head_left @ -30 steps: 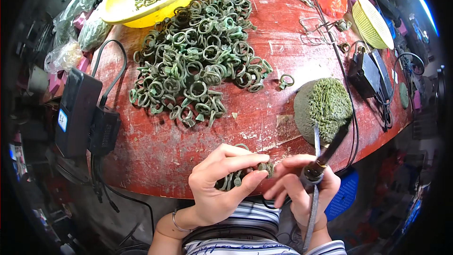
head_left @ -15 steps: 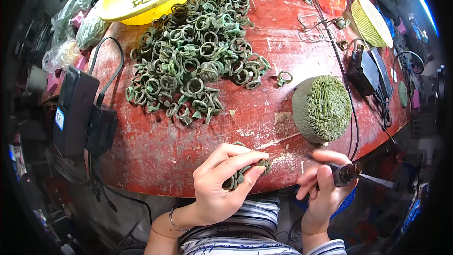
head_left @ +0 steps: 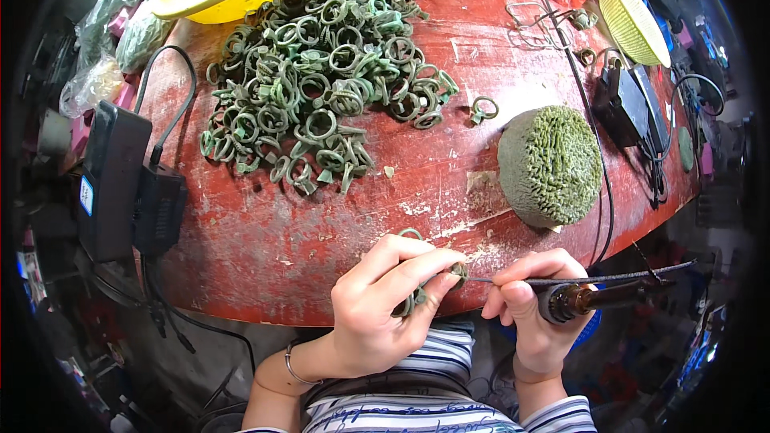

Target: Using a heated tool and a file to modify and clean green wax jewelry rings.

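My left hand [head_left: 385, 301], near the table's front edge, is closed around several greenish metal rings [head_left: 411, 303]. One of them is pinched between thumb and forefinger, its ornamented top [head_left: 459, 273] facing right. My right hand [head_left: 539, 297] pinches a long thin dark rod [head_left: 618, 276], whose fine tip meets or nearly meets that ring top. The same hand also has a dark brown, glossy bottle-like object [head_left: 571, 302] tucked in its fingers, pointing right; its far end fades into the dark background. Farther back lies a big heap of similar green rings [head_left: 321, 72].
A yellow basin [head_left: 233, 10] with small pieces stands at the back left. A single ring [head_left: 483, 111] lies near a round, rough green block [head_left: 553, 167]. Black power adapters [head_left: 116, 184] and cables flank the red table [head_left: 265, 248]. A pale yellow basket [head_left: 634, 20] leans at the right.
My right hand has turned and moved left; the rod's tip is now at the ring in my left hand. The left hand has hardly moved. The whole view has shifted slightly.
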`<state>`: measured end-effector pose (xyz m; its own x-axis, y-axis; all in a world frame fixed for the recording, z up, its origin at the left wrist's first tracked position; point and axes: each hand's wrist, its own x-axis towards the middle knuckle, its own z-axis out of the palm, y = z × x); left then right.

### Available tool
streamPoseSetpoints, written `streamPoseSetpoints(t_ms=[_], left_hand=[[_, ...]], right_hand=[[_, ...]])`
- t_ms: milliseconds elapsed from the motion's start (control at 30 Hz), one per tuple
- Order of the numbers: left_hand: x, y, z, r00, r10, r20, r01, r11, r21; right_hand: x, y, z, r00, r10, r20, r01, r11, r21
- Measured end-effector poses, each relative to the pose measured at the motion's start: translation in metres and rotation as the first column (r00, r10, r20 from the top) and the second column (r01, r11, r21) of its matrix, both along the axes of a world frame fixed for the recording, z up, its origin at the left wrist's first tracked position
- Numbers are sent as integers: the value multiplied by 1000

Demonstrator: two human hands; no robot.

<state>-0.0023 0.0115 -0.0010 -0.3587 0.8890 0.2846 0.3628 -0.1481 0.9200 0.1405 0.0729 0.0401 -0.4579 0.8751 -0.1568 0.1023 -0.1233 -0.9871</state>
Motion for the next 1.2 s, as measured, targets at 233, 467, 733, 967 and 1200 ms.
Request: streamPoseSetpoints(t_ms=[233, 467, 733, 967, 1200], left_hand=[[0, 0, -2, 1000, -9, -5, 9, 1000, 6], [2, 1, 0, 1000, -16, -17, 16, 1000, -6], [3, -2, -2, 999, -7, -34, 5, 999, -42], [2, -1, -1, 999, -18, -47, 15, 999, -49], [3, -2, 0, 999, -13, -31, 11, 997, -78]], right_hand=[[-2, 0, 1, 999, -20, 47, 21, 1000, -8], [5, -3, -1, 998, -61, -17, 61, 998, 19], [0, -1, -2, 1000, -5, 23, 5, 999, 31], [2, 0, -6, 995, -23, 101, 10, 992, 128], [5, 0, -5, 997, 70, 41, -73, 994, 82]])
